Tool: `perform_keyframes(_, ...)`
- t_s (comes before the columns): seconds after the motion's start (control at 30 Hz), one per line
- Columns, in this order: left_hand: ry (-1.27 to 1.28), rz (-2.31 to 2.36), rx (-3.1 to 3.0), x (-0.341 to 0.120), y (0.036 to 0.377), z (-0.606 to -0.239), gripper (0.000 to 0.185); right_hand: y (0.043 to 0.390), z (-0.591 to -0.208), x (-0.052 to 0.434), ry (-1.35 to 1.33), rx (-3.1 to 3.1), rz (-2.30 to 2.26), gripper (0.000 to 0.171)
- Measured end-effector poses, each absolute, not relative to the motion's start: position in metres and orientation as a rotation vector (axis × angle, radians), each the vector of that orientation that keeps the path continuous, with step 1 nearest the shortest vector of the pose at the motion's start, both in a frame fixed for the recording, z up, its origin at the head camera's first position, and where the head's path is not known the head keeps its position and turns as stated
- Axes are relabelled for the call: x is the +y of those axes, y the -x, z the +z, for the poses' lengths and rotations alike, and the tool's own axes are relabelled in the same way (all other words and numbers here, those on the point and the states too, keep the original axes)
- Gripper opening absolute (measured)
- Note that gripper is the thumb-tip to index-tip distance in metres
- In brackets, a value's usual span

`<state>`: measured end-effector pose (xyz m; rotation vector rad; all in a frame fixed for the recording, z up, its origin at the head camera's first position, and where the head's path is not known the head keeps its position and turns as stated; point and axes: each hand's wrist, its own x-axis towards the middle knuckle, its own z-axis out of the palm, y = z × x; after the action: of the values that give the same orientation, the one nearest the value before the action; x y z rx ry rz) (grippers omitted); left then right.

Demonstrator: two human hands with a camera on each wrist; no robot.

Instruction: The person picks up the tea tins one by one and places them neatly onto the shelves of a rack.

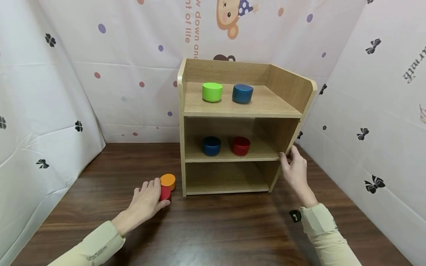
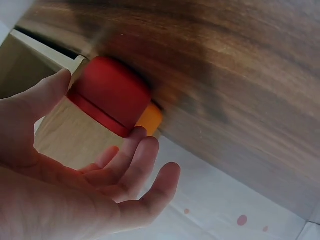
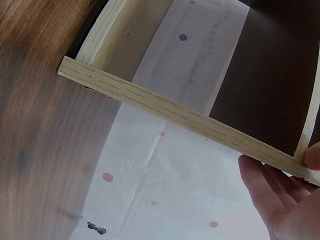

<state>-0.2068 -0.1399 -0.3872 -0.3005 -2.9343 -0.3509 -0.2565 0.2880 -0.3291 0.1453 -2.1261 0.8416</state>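
My left hand (image 1: pixel 144 201) holds a round red tin (image 1: pixel 165 194) on the table, thumb on the near side and fingertips on the far side. In the left wrist view, thumb and fingertips meet the rim of this red tin (image 2: pixel 110 92). An orange tin (image 1: pixel 168 181) stands just behind it. My right hand (image 1: pixel 295 170) grips the right side panel of a small wooden shelf (image 1: pixel 243 115), thumb at the front edge by the middle board. In the right wrist view, the right fingers (image 3: pixel 260 185) lie along the outside of that panel.
A green tin (image 1: pixel 212 92) and a blue tin (image 1: pixel 242 94) stand on the top board. On the middle board are a dark blue tin (image 1: pixel 211 146) and another red tin (image 1: pixel 241 146). Printed cloth (image 1: pixel 133 96) hangs behind and at both sides of the brown table (image 1: pixel 213 229).
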Motion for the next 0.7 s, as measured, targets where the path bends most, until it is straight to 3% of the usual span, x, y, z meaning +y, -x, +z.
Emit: perform_keyframes(0.7,0.324,-0.376,-2.917,-0.1361,0.2079,-0.3878,0.050,0.2565,-0.3288,0.2867,-0.150,-2.124,0.859,0.017)
